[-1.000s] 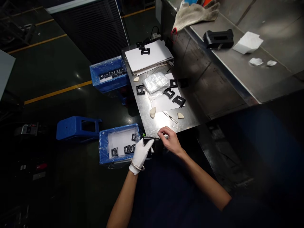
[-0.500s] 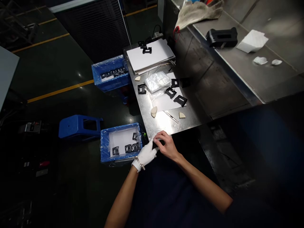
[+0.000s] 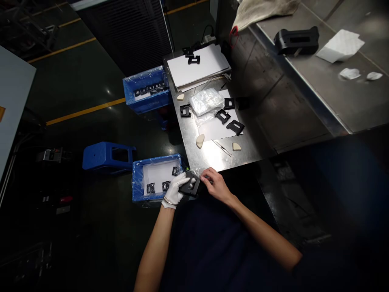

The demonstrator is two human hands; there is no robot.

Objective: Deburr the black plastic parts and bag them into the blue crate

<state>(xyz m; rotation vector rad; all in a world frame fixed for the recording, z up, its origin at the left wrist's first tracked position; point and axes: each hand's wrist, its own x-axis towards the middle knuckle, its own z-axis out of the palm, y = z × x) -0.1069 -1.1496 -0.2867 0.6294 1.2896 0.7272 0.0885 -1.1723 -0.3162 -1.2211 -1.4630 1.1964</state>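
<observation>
— Where was the black part [image 3: 190, 187]?

— Just off the near edge of the counter [image 3: 212, 158], over the person's dark lap, to the right of the near blue bin [image 3: 138, 194]. It was flat and squarish, with a pale spot on top, though the gloom kept me from making out its details.

— And who had hold of it?

— The left hand [image 3: 174, 191], in a white glove, had its fingers [image 3: 182, 178] clasped around the part's left side. The bare right hand [image 3: 217, 187] met the part's right end. Its fingers [image 3: 209, 177] were curled there, but I could not tell whether they gripped the part or only touched it.

— Anything else between them?

— A bit of clear film [image 3: 199, 171] glinted at the counter's edge just above the part. Where it ended was lost in glare.

— What lay in the bin?

— A white liner sheet and a few small black frames [image 3: 151, 187], partly covered by the gloved hand.

— And farther out?

— On the counter there was a sheet of paper [image 3: 214, 130] carrying more black pieces [image 3: 235, 127], a stack of clear bags [image 3: 206, 101], pale wedge-shaped bits [image 3: 199, 140] and a thin metal tool [image 3: 223, 148]. At the far end sat a stack of white sheets [image 3: 202, 69]. A second blue bin [image 3: 146, 99] stood far left, and a blue stool [image 3: 106, 154] stood on the floor left of the near bin. On the raised steel surface to the right, a work glove [image 3: 264, 10] was cut off by the top edge.
</observation>
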